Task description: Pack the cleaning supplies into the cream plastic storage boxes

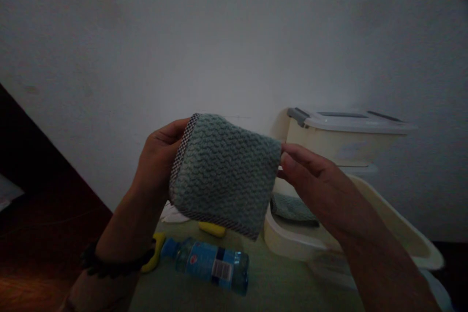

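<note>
Item: knitted cloth [223, 175], grey-green with dark chequered edging — being held up in the air before a pale wall, well above the surface [278, 285], doubled into a rough square. Left hand [159, 156]: grip being kept closed on the cloth's left edge. Right hand [318, 185]: grip being pinched together on the right edge, fingertips touching the fabric. A dark wristband [113, 265] is being worn on the left wrist. Below, on the green surface: a water bottle [210, 263] lying on its side, a yellow object [212, 229] partly hidden by the cloth's lower hem, and a white scrap [171, 213] near it. To the right: a cream basin [288, 248], in which a second cloth [292, 208] of the same weave is lying folded; behind it, a lidded box [343, 139]. Progress, as judged: one cloth appears already folded and laid in the basin; the held one is being folded or squared up — not yet set down anywhere.
</note>
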`<state>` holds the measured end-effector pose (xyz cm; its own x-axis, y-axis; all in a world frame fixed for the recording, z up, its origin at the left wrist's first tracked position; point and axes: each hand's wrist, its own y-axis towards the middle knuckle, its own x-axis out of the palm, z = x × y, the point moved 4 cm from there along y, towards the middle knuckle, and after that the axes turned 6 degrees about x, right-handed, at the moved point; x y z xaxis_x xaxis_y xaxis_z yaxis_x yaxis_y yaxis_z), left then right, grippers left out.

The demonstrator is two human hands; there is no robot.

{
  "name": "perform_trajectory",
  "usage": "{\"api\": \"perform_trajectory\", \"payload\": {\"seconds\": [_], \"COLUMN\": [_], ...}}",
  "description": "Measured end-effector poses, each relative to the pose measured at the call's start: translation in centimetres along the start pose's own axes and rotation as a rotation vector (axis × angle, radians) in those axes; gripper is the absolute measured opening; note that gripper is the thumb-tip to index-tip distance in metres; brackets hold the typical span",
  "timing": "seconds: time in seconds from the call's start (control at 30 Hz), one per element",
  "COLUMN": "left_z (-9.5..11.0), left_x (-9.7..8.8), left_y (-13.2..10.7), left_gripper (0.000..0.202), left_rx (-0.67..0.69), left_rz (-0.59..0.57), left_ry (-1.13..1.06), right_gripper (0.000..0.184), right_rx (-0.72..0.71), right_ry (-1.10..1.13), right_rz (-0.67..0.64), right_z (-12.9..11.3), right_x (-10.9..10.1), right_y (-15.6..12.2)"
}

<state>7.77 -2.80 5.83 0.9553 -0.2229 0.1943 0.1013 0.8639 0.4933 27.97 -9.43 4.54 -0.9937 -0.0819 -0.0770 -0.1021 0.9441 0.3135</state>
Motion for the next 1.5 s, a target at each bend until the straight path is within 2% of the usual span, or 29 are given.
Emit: {"api": "perform_trajectory", "payload": {"seconds": [0.07, 0.1, 0.17, 0.23, 0.43, 0.53, 0.7, 0.87, 1.1, 1.27, 1.4, 1.5], "left_z": [-0.1, -0.2, -0.5, -0.8, -1.5, -1.8, -1.9, -1.3, -0.9, -0.8, -0.8, -1.5], "left_x": [0.2, 0.4, 0.7, 0.8, 0.7, 0.6, 0.5, 0.8, 0.6, 0.7, 0.7, 0.8], "left_y": [0.1, 0.2, 0.3, 0.3, 0.3, 0.4, 0.6, 0.4, 0.3, 0.3, 0.3, 0.1], "left_gripper": [0.008, 0.008, 0.012, 0.017, 0.011, 0.007, 0.007, 0.008, 0.014, 0.017, 0.02, 0.033], "left_rx": [0.021, 0.013, -0.041, -0.088, -0.097, -0.117, -0.095, -0.058, 0.004, 0.03, 0.03, -0.053], "left_rz": [-0.019, -0.063, -0.175, -0.225, -0.176, -0.176, -0.162, -0.156, -0.113, -0.146, -0.151, -0.214], "left_ry": [-0.073, -0.111, -0.175, -0.215, -0.076, -0.115, -0.176, -0.122, -0.092, -0.103, -0.112, -0.132], "right_gripper": [0.03, 0.03, 0.025, 0.02, 0.015, 0.019, 0.014, 0.013, 0.013, 0.014, 0.015, 0.02], "right_rx": [-0.024, -0.032, -0.023, -0.013, -0.021, -0.018, -0.01, -0.047, -0.067, -0.1, -0.064, -0.034], "right_ry": [0.134, 0.167, 0.151, 0.127, 0.157, 0.089, 0.047, 0.061, 0.044, 0.008, 0.043, 0.139], "right_rz": [0.047, 0.063, 0.091, 0.137, 0.14, 0.163, 0.25, 0.155, 0.16, 0.169, 0.221, 0.249], "right_z": [0.1, 0.2, 0.4, 0.5, 0.3, 0.3, 0.3, -0.1, -0.1, -0.1, 0.1, 0.2], "right_x": [-0.1, -0.2, -0.5, -0.8, -0.8, -0.9, -1.4, -0.9, -0.9, -0.9, -1.0, -1.0], "right_y": [0.0, 0.0, 0.1, 0.1, 0.1, 0.0, -0.1, 0.0, 0.1, 0.1, 0.1, 0.1]}}
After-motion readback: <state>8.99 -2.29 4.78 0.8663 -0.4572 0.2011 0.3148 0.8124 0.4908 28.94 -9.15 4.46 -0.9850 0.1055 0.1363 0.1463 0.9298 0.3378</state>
